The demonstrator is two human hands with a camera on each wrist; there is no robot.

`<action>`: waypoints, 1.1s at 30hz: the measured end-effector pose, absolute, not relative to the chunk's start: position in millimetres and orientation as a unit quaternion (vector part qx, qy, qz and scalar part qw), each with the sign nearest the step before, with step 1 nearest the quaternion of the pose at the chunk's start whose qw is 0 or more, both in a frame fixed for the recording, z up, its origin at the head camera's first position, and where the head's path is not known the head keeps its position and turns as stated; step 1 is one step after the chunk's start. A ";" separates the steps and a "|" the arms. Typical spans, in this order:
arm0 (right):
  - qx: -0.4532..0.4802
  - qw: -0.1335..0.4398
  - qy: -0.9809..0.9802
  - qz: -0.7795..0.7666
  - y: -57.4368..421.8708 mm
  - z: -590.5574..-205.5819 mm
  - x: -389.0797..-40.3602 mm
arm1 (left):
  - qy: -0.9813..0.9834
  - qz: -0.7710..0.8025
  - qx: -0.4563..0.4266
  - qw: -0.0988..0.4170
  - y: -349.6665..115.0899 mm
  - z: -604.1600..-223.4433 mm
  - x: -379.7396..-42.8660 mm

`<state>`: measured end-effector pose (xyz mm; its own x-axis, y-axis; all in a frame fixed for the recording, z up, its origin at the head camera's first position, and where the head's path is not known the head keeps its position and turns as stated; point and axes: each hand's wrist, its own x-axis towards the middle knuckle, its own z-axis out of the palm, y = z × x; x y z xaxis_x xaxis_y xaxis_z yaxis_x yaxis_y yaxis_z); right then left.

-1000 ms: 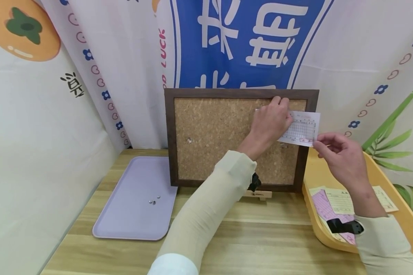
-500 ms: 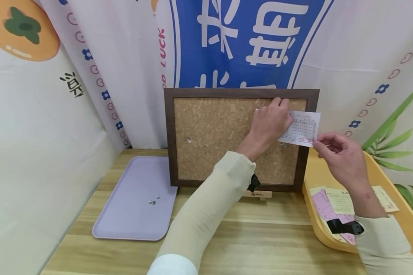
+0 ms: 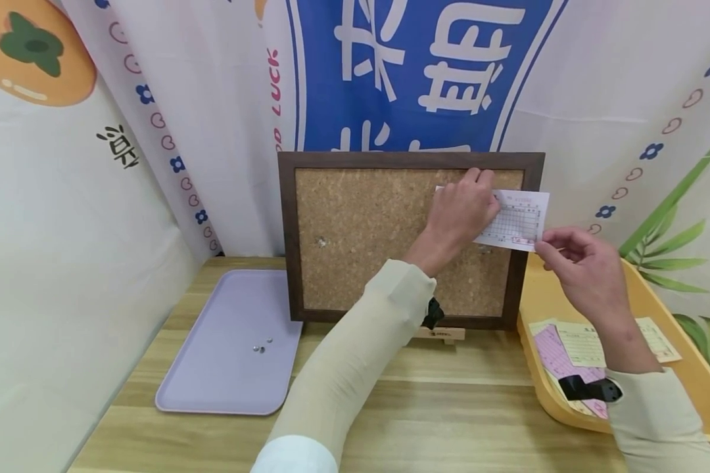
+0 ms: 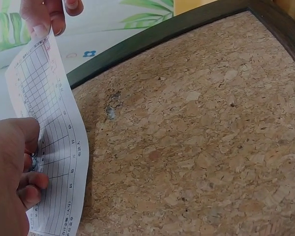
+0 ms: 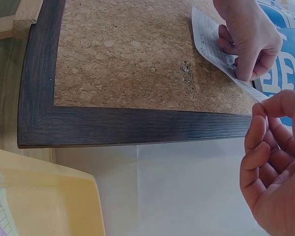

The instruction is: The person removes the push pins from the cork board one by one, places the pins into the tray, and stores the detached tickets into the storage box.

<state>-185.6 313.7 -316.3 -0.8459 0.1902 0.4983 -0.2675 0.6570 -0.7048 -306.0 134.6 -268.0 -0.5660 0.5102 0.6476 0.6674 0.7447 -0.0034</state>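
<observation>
A framed cork board (image 3: 367, 263) stands upright on the table. Against its upper right lies a white printed receipt slip (image 3: 515, 220), reaching past the frame's right side and bowed off the cork in the left wrist view. My left hand (image 3: 461, 207) presses on the slip's upper middle, its curled fingers pinching a small clear push pin (image 4: 34, 160), mostly hidden by them. The slip's lower right corner is pinched between thumb and forefinger of my right hand (image 3: 591, 276). Under the slip, a small greyish mark (image 4: 111, 113) shows on the cork.
A lilac tray (image 3: 213, 368) at the left bears several small shiny pieces (image 3: 262, 349). On the right, a yellow bin (image 3: 544, 401) holds yellow and pink slips (image 3: 580, 345). A wooden stand (image 3: 444, 334) shows under the board, and a printed curtain (image 3: 236, 164) hangs behind.
The whole head view has shifted slightly to the left. Both hands keep their places on the slip.
</observation>
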 end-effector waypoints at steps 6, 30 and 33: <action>0.026 0.277 -0.865 0.418 313.2 -316.2 -186.4 | -0.873 -0.128 -0.339 0.326 133.3 -268.8 -306.2; 0.025 0.281 -0.862 0.421 311.9 -318.0 -184.8 | -0.871 -0.094 -0.325 0.357 137.0 -272.0 -301.7; 0.026 0.282 -0.862 0.420 311.9 -318.3 -184.8 | -0.871 -0.098 -0.325 0.357 136.8 -272.5 -301.7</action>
<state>-184.8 311.9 -318.3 -0.8395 0.1927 0.5080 -0.2813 0.6458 -0.7098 -301.7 136.8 -272.5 -0.5348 0.4955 0.6845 0.6350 0.7701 -0.0614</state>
